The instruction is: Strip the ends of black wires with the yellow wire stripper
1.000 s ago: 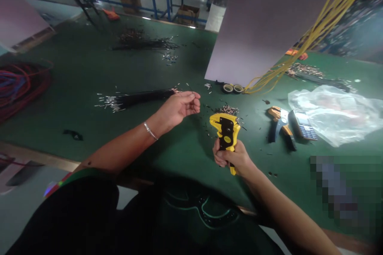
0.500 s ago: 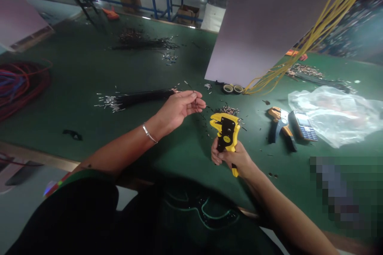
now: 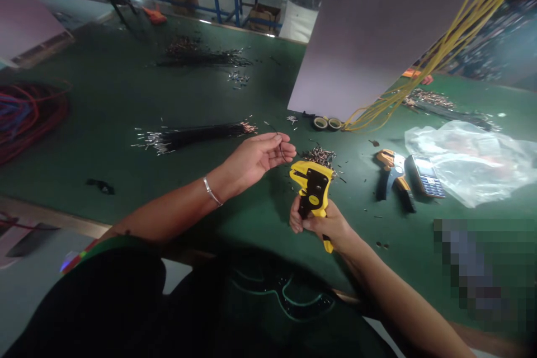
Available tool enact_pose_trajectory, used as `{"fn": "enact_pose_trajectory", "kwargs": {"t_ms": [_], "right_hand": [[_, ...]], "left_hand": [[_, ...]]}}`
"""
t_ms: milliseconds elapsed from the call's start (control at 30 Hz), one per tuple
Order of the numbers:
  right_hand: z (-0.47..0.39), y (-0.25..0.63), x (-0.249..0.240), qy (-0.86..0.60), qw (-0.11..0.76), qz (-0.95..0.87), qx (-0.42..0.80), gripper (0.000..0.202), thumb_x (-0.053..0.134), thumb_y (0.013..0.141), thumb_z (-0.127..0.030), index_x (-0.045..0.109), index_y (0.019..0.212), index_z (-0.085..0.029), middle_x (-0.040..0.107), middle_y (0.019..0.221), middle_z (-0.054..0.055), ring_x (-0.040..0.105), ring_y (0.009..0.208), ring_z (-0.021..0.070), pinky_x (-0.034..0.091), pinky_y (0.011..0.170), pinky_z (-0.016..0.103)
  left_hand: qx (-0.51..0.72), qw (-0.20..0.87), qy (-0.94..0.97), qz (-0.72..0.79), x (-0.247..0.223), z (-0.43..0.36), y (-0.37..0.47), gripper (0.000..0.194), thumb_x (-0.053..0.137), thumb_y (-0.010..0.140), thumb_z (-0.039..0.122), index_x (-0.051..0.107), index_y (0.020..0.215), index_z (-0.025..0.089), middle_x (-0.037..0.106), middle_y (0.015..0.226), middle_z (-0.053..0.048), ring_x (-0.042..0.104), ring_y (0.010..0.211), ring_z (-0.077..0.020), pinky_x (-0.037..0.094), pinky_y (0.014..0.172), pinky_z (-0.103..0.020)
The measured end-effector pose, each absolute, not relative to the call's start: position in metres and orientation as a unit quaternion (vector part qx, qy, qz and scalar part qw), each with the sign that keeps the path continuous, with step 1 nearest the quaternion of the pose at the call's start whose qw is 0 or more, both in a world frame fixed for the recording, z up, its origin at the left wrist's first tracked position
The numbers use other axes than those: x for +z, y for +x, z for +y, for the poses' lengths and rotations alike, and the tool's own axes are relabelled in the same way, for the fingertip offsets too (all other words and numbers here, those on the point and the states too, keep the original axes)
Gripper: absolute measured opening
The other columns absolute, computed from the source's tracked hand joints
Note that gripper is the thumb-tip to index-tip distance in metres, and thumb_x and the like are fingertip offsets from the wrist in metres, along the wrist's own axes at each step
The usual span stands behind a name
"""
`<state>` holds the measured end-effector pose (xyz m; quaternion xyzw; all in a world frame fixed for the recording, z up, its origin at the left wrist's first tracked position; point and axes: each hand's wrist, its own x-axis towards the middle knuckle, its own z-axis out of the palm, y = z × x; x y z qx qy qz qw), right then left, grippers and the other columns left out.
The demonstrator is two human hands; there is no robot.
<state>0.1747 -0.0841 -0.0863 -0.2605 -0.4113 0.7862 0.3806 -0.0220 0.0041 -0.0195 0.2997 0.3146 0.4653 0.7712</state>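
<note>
My left hand (image 3: 262,158) pinches a short, thin black wire (image 3: 281,147) between thumb and fingers. One end of the wire points up and left; the other comes close to the jaws of a yellow and black wire stripper (image 3: 312,184). My right hand (image 3: 316,221) is wrapped round the stripper's handles and holds it upright. Whether the wire's end lies inside the jaws I cannot tell. Left of my left hand lies a bundle of black wires (image 3: 197,136) with pale tips at one end and coppery tips at the other. Behind the stripper is a pile of small offcuts (image 3: 321,156).
Two rolls of tape (image 3: 327,123) sit by a grey panel (image 3: 356,39) with yellow wires (image 3: 419,72) hanging beside it. At right lie an orange and black hand tool (image 3: 394,173), a keypad phone (image 3: 427,175) and a clear plastic bag (image 3: 482,159). Coiled wires (image 3: 33,123) lie far left.
My left hand has moved right and slightly down with the wire, toward the stripper. My right hand and the stripper have shifted a little left, so the two are closer together.
</note>
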Motion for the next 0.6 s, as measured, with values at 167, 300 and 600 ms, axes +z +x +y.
{"fn": "enact_pose_trajectory", "kwargs": {"t_ms": [167, 300, 600], "right_hand": [[-0.084, 0.173, -0.084, -0.264, 0.386, -0.401, 0.788, 0.026, 0.075, 0.064, -0.014, 0.064, 0.088, -0.015, 0.06, 0.07, 0.001, 0.055, 0.059, 0.0148, 0.046, 0.057, 0.033], [-0.085, 0.172, -0.083, -0.269, 0.396, -0.403, 0.78, 0.024, 0.075, 0.066, -0.017, 0.064, 0.087, -0.015, 0.06, 0.069, 0.001, 0.054, 0.056, 0.0137, 0.046, 0.054, 0.032], [-0.087, 0.169, -0.069, -0.314, 0.387, -0.404, 0.767, 0.017, 0.074, 0.07, -0.02, 0.06, 0.079, -0.015, 0.055, 0.056, -0.003, 0.049, 0.047, 0.0117, 0.042, 0.047, 0.03]], "left_hand": [[0.463, 0.777, 0.295, 0.308, -0.021, 0.003, -0.022, 0.014, 0.054, 0.09, 0.013, 0.067, 0.087, 0.01, 0.072, 0.079, -0.009, 0.069, 0.079, -0.0166, 0.053, 0.083, -0.032], [0.462, 0.778, 0.288, 0.314, -0.021, 0.003, -0.021, 0.015, 0.053, 0.09, 0.012, 0.067, 0.086, 0.01, 0.072, 0.079, -0.009, 0.069, 0.078, -0.0164, 0.053, 0.085, -0.032], [0.46, 0.781, 0.28, 0.315, -0.023, 0.004, -0.021, 0.015, 0.053, 0.09, 0.012, 0.068, 0.085, 0.01, 0.072, 0.078, -0.009, 0.069, 0.077, -0.0163, 0.052, 0.086, -0.034]]}}
